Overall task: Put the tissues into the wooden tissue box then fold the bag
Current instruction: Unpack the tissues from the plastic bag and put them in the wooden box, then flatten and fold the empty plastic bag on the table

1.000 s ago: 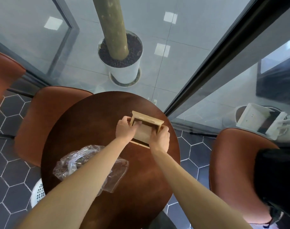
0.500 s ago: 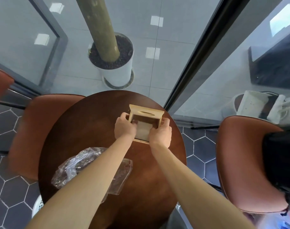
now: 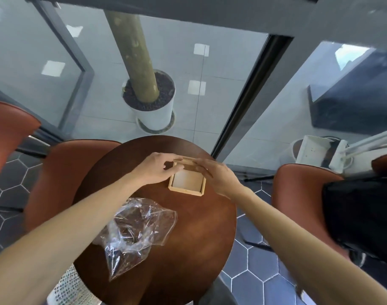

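Two hands meet at the far edge of the wooden tissue box [image 3: 186, 181], which sits on the round brown table [image 3: 194, 238]. White tissues [image 3: 188, 179] fill the box. The left hand [image 3: 157, 168] and the right hand [image 3: 219, 175] each pinch a thin wooden lid [image 3: 188, 162] at that far edge. Nearer the person than the box, the clear bag [image 3: 135, 234] lies crumpled and flat on the table.

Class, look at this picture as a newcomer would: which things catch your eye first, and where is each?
Both hands, left hand and right hand, meet at the far edge of an open wooden tissue box with white tissues inside, on the round brown table. Nearer the viewer lies a crumpled clear plastic bag.
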